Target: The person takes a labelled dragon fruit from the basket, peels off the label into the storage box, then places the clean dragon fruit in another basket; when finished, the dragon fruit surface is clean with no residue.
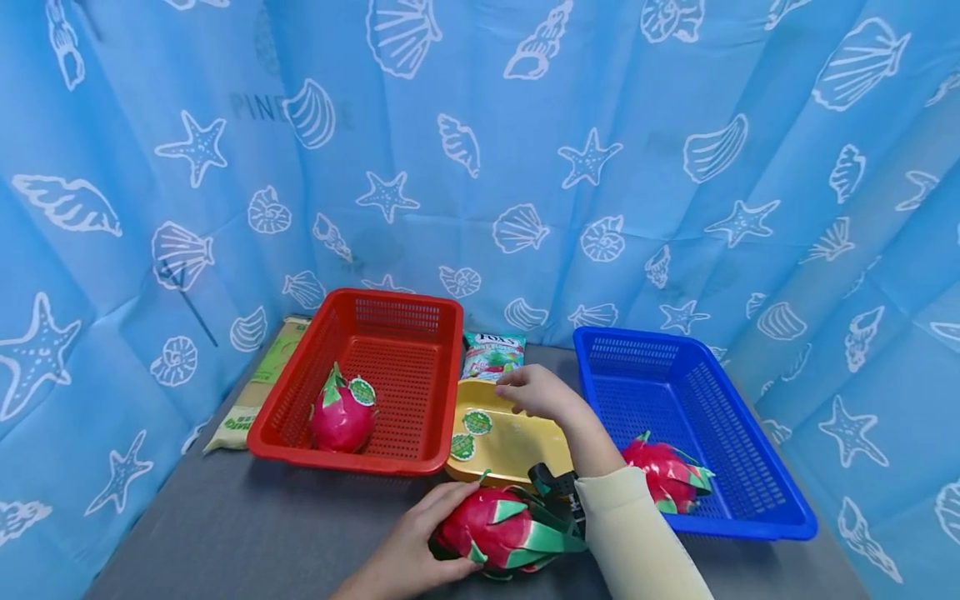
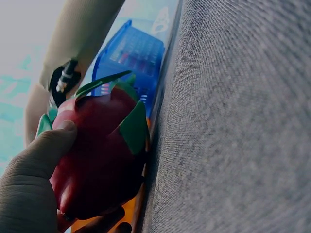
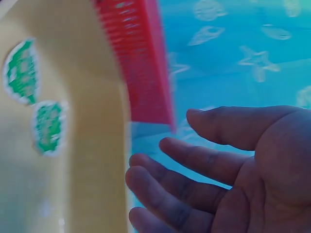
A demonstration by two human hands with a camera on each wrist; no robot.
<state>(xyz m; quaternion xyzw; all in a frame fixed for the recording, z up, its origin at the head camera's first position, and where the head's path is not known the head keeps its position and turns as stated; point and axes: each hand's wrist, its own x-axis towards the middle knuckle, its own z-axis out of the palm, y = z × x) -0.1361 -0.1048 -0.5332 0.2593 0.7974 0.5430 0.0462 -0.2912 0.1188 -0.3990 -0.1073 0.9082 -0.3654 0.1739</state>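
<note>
Fingers (image 1: pixel 442 502) round dragonfruit (image 1: pixel 492 527), grey tabletop (image 1: pixel 247 525), blue curtain (image 1: pixel 465 83)

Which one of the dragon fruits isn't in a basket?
The dragon fruit held in the left grip, in front of the yellow tray. A second dragon fruit lies in the red basket, a third dragon fruit in the blue basket.

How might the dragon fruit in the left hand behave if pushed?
The dragon fruit would probably roll unevenly, since its body is rounded but green scales stick out. Its shiny skin might be slippery under the left hand.
</note>
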